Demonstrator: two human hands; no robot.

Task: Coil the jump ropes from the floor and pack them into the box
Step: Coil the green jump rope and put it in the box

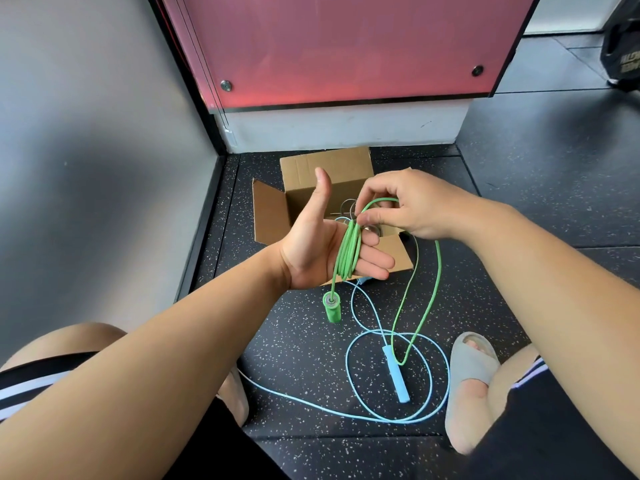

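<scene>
1. Looping in several turns round the left hand [322, 251], whose fingers are straight with the thumb up: thin green plastic jump rope [348, 251], held just in front of the open brown cardboard box [325, 168].
2. Right hand [408, 206], above the box's near flap, pinches one green loop.
3. Green cylindrical handle [332, 308] hangs in front of the box.
4. Pale blue jump rope [396, 375] lies loose on the floor before the box.

Open brown cardboard box [325, 168] set on speckled black rubber floor [294, 358], just before white wall base [346, 129]. Light-blue jump rope [396, 375] spread on floor before box, left of grey slipper [467, 362].
</scene>
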